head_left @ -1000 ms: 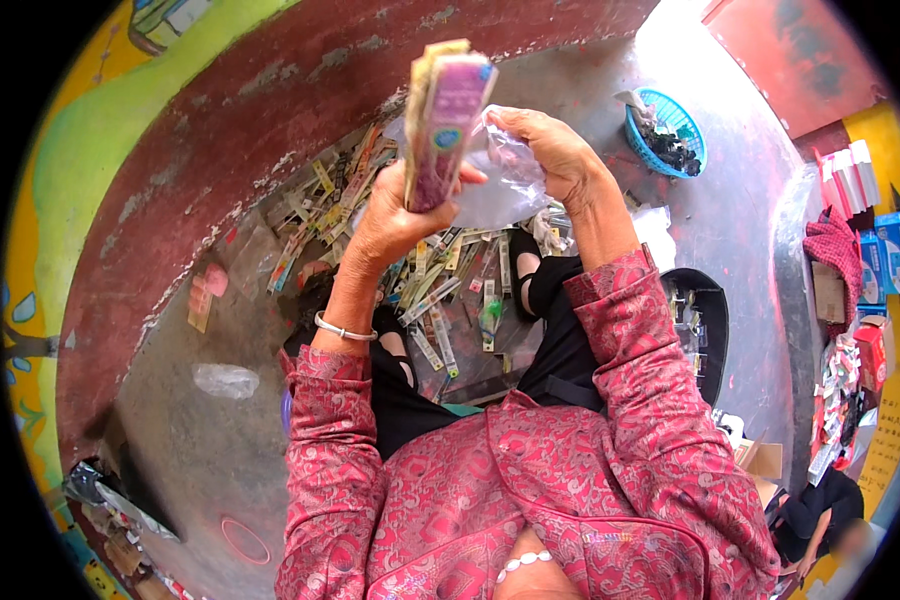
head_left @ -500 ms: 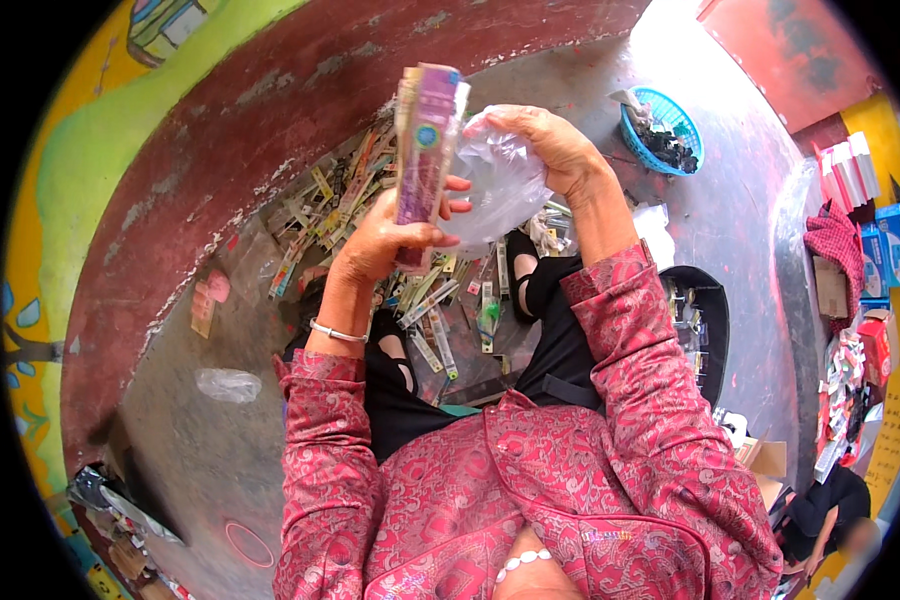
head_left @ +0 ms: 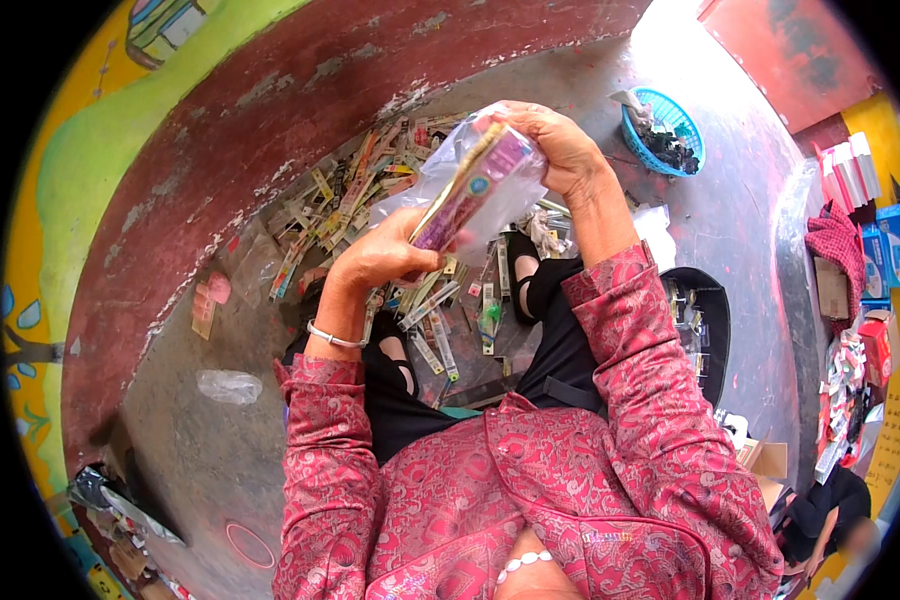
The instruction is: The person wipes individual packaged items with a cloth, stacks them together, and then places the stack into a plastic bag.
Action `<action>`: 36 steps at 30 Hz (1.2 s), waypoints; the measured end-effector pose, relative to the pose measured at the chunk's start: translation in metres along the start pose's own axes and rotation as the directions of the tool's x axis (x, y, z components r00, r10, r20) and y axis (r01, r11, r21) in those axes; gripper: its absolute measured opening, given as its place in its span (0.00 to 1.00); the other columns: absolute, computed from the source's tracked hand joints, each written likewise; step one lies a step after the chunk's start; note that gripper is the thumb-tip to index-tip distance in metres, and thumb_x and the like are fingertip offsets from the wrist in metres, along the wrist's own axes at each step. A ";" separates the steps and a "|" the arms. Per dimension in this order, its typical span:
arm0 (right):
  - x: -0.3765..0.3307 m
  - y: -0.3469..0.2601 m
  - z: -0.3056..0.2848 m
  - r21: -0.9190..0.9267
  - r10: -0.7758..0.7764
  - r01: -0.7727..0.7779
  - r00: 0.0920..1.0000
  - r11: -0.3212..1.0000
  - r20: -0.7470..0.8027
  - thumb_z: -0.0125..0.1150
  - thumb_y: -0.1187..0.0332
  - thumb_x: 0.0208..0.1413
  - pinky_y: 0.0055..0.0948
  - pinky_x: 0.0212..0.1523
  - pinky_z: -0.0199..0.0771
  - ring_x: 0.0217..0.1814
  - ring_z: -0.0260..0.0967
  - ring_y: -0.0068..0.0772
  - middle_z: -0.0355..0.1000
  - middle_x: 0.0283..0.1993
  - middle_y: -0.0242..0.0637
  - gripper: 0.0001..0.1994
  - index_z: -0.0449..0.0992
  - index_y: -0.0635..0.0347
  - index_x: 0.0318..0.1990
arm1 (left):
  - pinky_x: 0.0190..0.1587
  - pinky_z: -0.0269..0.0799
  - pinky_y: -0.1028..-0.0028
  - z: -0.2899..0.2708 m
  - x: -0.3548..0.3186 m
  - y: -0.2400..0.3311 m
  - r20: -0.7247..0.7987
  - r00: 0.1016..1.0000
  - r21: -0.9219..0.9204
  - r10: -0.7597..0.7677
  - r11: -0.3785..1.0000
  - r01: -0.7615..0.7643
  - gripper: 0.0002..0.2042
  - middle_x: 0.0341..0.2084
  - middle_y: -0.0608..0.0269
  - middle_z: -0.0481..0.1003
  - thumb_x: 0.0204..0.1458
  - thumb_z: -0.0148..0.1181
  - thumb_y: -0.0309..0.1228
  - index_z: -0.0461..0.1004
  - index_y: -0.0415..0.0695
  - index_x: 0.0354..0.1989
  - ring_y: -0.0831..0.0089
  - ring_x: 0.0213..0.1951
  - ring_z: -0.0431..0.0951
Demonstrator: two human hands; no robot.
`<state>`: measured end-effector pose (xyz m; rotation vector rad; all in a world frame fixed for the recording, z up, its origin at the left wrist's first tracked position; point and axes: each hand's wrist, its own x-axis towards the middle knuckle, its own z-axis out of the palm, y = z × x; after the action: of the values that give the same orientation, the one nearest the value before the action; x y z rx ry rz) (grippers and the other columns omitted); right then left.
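A stack of long, narrow purple packets point(head_left: 473, 198) is gripped at its lower end by my left hand point(head_left: 388, 248). It tilts up to the right, and its upper end lies at or inside the mouth of a clear plastic bag point(head_left: 520, 200); I cannot tell how deep. My right hand point(head_left: 560, 150) has its fingers closed on the bag's upper edge. Below and beyond both hands, a heap of loose narrow packets point(head_left: 345, 190) is spread over the floor, reaching my feet.
A blue plastic basket point(head_left: 698, 150) with dark scraps stands at the upper right. Beside my right leg is a black round container point(head_left: 710, 335). A crumpled clear bag point(head_left: 229, 386) lies on the floor at left. Another person point(head_left: 825, 515) is at the lower right.
The stack of packets has swung from upright to tilted right and met the bag. My left hand has turned with it, while my right hand has stayed nearly in place.
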<state>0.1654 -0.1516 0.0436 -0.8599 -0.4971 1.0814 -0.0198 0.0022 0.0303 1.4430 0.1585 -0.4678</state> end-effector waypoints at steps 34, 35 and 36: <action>-0.009 0.010 0.004 -0.985 -0.586 0.093 0.794 -0.143 0.160 0.44 0.86 0.39 0.34 0.54 0.63 0.53 0.62 0.52 0.64 0.51 0.49 0.30 0.64 0.55 0.55 | 0.44 0.68 0.70 -0.032 -0.010 -0.025 -0.182 0.974 -0.237 0.138 0.955 -0.180 0.37 0.54 0.60 0.55 0.29 0.63 0.30 0.58 0.37 0.54 0.71 0.46 0.63; -0.007 0.009 0.004 -0.988 -0.645 0.057 0.752 -0.143 0.137 0.44 0.85 0.40 0.34 0.54 0.63 0.53 0.62 0.52 0.64 0.51 0.50 0.29 0.64 0.54 0.55 | 0.41 0.67 0.72 -0.032 -0.008 -0.026 -0.182 0.974 -0.209 0.136 0.962 -0.174 0.32 0.46 0.62 0.61 0.30 0.62 0.30 0.61 0.37 0.49 0.74 0.40 0.65; -0.004 0.008 0.008 -0.992 -0.737 0.056 0.664 -0.114 0.122 0.48 0.80 0.43 0.37 0.49 0.67 0.48 0.66 0.50 0.65 0.50 0.49 0.21 0.69 0.57 0.48 | 0.39 0.66 0.75 -0.030 -0.010 -0.027 -0.188 0.974 -0.183 0.128 0.969 -0.163 0.27 0.37 0.63 0.66 0.31 0.62 0.31 0.63 0.37 0.44 0.76 0.33 0.68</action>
<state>0.1533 -0.1511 0.0417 -1.9981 -1.0330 -0.4717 -0.0340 0.0320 0.0055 1.2883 0.2311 -0.1970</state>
